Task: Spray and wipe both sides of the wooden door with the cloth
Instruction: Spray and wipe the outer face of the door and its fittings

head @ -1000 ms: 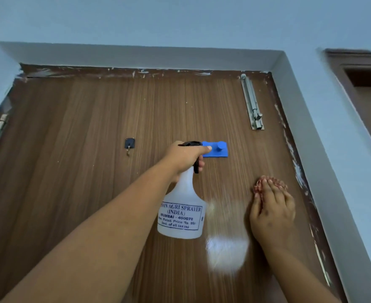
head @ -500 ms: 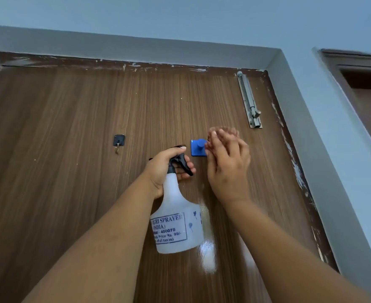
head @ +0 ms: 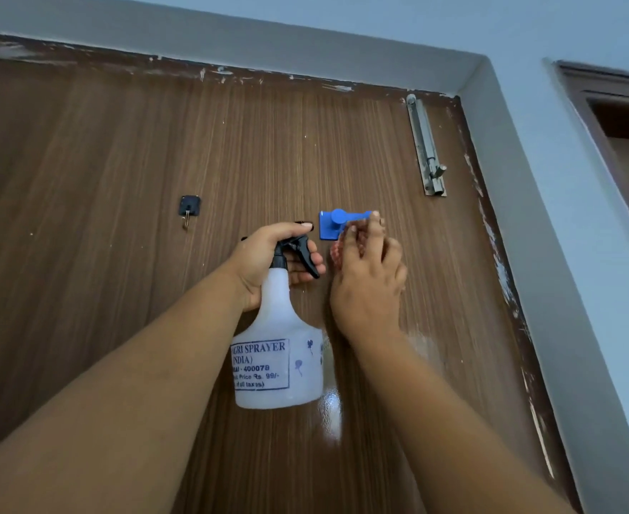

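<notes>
While the wooden door [head: 120,179] fills the view, a spray bottle [head: 277,350] is gripped at its neck by the left hand [head: 268,261], fingers [head: 307,270] curled under the black trigger. A reddish cloth [head: 337,252] is pressed flat against the door by the right hand [head: 368,287], just beside a blue hook plate [head: 329,226]; its fingers are laid over the cloth and bent at the knuckles. The cloth is judged soft and light, best bunched under the palm. The bottle looks light and slick-walled, so the neck is the safest hold. A wet sheen is seen below the bottle.
</notes>
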A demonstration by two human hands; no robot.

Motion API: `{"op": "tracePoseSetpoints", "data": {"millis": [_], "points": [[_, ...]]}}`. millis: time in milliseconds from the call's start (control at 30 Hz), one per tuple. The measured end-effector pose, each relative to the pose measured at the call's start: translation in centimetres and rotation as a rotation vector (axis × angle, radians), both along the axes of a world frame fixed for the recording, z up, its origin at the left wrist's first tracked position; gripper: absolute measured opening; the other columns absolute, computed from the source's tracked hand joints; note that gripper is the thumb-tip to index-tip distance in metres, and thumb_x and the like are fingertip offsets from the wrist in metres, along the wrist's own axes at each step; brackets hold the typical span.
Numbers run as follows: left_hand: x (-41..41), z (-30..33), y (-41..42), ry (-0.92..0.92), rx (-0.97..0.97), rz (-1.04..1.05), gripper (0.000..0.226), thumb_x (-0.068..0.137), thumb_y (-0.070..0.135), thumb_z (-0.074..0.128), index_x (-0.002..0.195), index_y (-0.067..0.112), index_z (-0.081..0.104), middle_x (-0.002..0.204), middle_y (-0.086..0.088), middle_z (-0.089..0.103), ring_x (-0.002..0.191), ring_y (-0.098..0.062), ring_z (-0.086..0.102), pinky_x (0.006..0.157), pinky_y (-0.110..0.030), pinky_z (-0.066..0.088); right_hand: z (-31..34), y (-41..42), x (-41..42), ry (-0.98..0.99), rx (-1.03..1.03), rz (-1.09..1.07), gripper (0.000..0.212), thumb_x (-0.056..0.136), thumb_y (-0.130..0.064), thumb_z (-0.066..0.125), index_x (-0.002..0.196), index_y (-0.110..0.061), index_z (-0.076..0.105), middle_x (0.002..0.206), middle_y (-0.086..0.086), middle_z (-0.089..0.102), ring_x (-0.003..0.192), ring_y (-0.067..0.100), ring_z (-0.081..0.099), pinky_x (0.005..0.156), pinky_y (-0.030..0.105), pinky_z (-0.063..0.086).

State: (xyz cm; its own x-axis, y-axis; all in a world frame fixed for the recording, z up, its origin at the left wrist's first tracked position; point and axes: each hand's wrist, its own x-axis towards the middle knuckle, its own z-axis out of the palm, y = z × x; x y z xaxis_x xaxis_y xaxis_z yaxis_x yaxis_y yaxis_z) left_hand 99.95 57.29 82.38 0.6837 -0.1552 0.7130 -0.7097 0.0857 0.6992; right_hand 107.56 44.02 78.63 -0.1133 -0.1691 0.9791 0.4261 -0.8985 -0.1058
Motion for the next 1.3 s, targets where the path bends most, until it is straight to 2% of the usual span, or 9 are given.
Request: {"op": "tracePoseSetpoints", "data": {"millis": [167,300,400,600,667,833,1000,1167,1300], "points": [[-0.3,-0.1,-0.1,0.004,0.011,0.011,0.031,0.096,0.025,0.054,0.074,0.005,0.065,0.069,-0.009,0.068,0.067,-0.022,0.071,0.065,-0.027,0.054,1.8,-3.0,0.5,0.018,-0.111,0.109,0.051,0.089,-0.013,0.053,0.139,-0.023,0.054,0.158,0.012,0.025,0.130,0.036,0.030,0.102,0.052,0.034],[0.0,-0.2,-0.2,-0.001,-0.012,0.003,0.030,0.096,0.025,0.055,0.074,0.006,0.064,0.068,-0.010,0.068,0.066,-0.022,0.071,0.062,-0.026,0.055,1.0,-5.1,1.1,-0.041,-0.156,0.238,0.049,0.086,-0.014,0.058,0.132,-0.028,0.061,0.142,0.004,0.047,0.122,0.028,0.042,0.100,0.051,0.041],[0.0,-0.2,-0.3,-0.008,-0.004,0.019,0.029,0.096,0.024,0.056,0.075,0.005,0.064,0.070,-0.010,0.068,0.066,-0.022,0.071,0.061,-0.026,0.055,-0.4,-6.8,2.3,-0.091,-0.057,0.251,0.046,0.085,-0.012,0.059,0.129,-0.021,0.064,0.134,0.004,0.055,0.114,0.028,0.046,0.095,0.056,0.044],[0.2,0.0,-0.3,-0.009,0.003,0.032,0.030,0.095,0.025,0.057,0.074,0.006,0.065,0.070,-0.010,0.069,0.068,-0.023,0.071,0.062,-0.027,0.056,6.0,-7.5,1.0,0.090,-0.053,0.275,0.044,0.093,-0.010,0.053,0.129,-0.033,0.063,0.154,-0.002,0.032,0.132,0.027,0.029,0.113,0.050,0.027],[0.2,0.0,-0.3,-0.012,-0.010,0.028,0.030,0.095,0.025,0.057,0.074,0.006,0.065,0.070,-0.010,0.069,0.068,-0.023,0.071,0.063,-0.027,0.056,6.2,-7.5,0.8,0.092,-0.064,0.305,0.043,0.093,-0.011,0.053,0.128,-0.033,0.064,0.148,-0.003,0.036,0.129,0.026,0.031,0.111,0.052,0.029],[0.2,-0.1,-0.2,-0.009,-0.012,0.011,0.030,0.095,0.025,0.057,0.074,0.006,0.065,0.070,-0.010,0.069,0.068,-0.022,0.071,0.065,-0.028,0.055,0.1,-7.8,1.7,-0.017,-0.063,0.257,0.041,0.090,-0.008,0.059,0.126,-0.027,0.066,0.139,-0.003,0.049,0.119,0.023,0.037,0.101,0.051,0.036],[0.0,0.1,-0.2,-0.001,-0.003,0.022,0.031,0.095,0.026,0.057,0.074,0.005,0.065,0.069,-0.009,0.069,0.067,-0.022,0.071,0.068,-0.029,0.055,4.7,-8.3,0.9,0.032,-0.132,0.124,0.040,0.092,-0.007,0.055,0.125,-0.025,0.068,0.147,-0.005,0.045,0.122,0.029,0.038,0.096,0.046,0.033],[0.2,-0.2,-0.3,-0.008,-0.006,0.013,0.029,0.095,0.026,0.057,0.075,0.006,0.065,0.070,-0.009,0.068,0.067,-0.022,0.071,0.061,-0.026,0.055,5.4,-8.6,0.5,0.087,-0.111,0.321,0.037,0.092,-0.006,0.057,0.120,-0.026,0.070,0.141,-0.007,0.046,0.118,0.019,0.034,0.108,0.042,0.034],[0.2,-0.1,-0.3,-0.009,0.006,0.013,0.030,0.095,0.025,0.057,0.075,0.006,0.065,0.070,-0.010,0.068,0.067,-0.022,0.071,0.060,-0.025,0.055,6.3,-10.2,-0.8,0.173,-0.134,0.307,0.024,0.092,-0.011,0.066,0.115,-0.015,0.073,0.153,0.000,0.027,0.134,0.021,0.025,0.115,0.029,0.021]]}}
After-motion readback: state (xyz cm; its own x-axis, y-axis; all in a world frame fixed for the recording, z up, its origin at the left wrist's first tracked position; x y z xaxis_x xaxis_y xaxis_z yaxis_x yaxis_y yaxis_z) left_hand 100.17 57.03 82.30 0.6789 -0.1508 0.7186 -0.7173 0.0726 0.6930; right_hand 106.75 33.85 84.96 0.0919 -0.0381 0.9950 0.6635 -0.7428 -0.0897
